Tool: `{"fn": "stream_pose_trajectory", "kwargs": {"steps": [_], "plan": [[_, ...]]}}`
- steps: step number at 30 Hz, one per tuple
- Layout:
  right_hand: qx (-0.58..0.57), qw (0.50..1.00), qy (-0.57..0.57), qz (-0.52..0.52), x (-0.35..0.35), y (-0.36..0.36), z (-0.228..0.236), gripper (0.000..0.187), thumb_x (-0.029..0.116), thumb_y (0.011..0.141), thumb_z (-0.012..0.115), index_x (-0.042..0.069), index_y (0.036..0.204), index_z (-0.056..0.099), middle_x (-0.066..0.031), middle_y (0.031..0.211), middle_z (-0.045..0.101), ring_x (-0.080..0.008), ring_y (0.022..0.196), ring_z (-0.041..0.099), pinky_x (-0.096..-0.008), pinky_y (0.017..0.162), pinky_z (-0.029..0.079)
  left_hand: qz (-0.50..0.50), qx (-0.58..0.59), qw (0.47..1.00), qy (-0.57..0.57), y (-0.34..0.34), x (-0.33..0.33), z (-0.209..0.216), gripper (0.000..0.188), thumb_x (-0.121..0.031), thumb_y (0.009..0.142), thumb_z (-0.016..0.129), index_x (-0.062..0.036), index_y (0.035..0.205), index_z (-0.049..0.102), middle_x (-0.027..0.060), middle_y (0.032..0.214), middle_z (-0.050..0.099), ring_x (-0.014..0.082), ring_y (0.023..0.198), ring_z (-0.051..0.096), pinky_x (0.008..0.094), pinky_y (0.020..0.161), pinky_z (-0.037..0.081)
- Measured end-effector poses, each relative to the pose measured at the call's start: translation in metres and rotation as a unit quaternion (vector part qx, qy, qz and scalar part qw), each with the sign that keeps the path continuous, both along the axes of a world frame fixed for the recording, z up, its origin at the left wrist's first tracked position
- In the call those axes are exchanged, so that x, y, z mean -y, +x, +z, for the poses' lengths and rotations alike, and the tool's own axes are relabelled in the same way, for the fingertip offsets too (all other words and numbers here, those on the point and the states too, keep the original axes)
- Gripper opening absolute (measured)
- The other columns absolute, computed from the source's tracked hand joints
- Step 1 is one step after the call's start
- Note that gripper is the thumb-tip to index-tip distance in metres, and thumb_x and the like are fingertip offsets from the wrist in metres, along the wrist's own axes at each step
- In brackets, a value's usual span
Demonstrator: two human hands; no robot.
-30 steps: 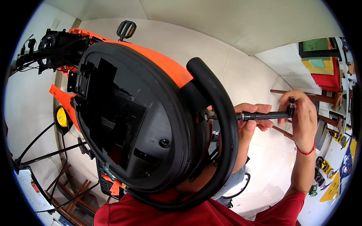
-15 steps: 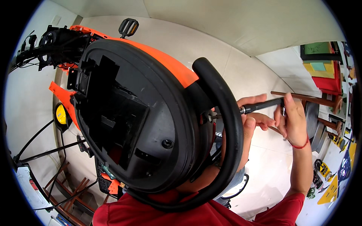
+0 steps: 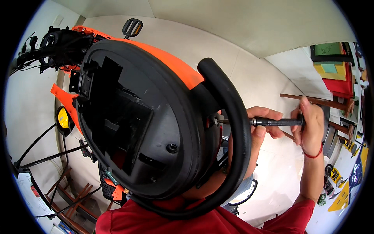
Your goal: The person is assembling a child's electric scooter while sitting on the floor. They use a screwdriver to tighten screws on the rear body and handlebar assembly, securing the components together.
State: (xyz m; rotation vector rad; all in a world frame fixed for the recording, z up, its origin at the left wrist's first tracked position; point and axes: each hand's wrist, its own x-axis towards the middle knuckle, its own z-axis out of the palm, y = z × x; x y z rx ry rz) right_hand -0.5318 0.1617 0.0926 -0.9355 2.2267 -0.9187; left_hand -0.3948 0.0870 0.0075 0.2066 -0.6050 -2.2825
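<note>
A screwdriver-like tool with a black knurled handle and a metal shaft lies nearly level, pointing left. My right hand is closed round the handle's end, where a short crosspiece shows. Nearer the shaft, my left hand has its thumb and fingers about the tool; that forearm passes beneath the curved black grab rail. The shaft runs under the rail to a small fitting at the rear of a black storage bucket. What the tip touches is hard to make out.
Orange body panels flank the bucket, and a pedal sticks out at the far side. Bare handlebar parts and cables are at the left. A wooden-legged stool and shelves with yellow tools stand at the right.
The tool's handle end has swung down from an upward slant to nearly level. My right hand has turned with it and shifted slightly right; the left fingers stay around the shaft end.
</note>
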Motion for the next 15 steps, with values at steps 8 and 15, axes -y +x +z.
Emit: {"fn": "stream_pose_trajectory", "kwargs": {"steps": [8,15], "plan": [[0.106,0.985,-0.135,0.016,-0.008,0.008,0.003,0.062,0.051,0.087,0.055,-0.003,0.117,0.050,-0.0112,0.077,0.061,-0.0123,0.070,0.058,-0.0221,0.057,0.040,0.003,-0.028,0.999,0.036,0.000,-0.006,0.001,0.026,-0.013,0.098,0.039,-0.0021,0.122,0.041,0.0236,0.114,0.056,0.0237,0.092,0.062,0.0335,0.080,0.051],[0.043,0.999,0.000,-0.030,-0.011,0.006,0.004,0.045,0.039,0.094,0.050,-0.002,0.078,0.058,-0.0071,0.062,0.056,-0.0110,0.047,0.055,-0.0230,0.043,0.038,-0.026,-0.021,0.998,0.046,-0.003,-0.001,0.006,0.032,-0.011,0.098,0.039,-0.0020,0.128,0.034,0.0242,0.120,0.052,0.0247,0.095,0.062,0.0342,0.082,0.049]]}}
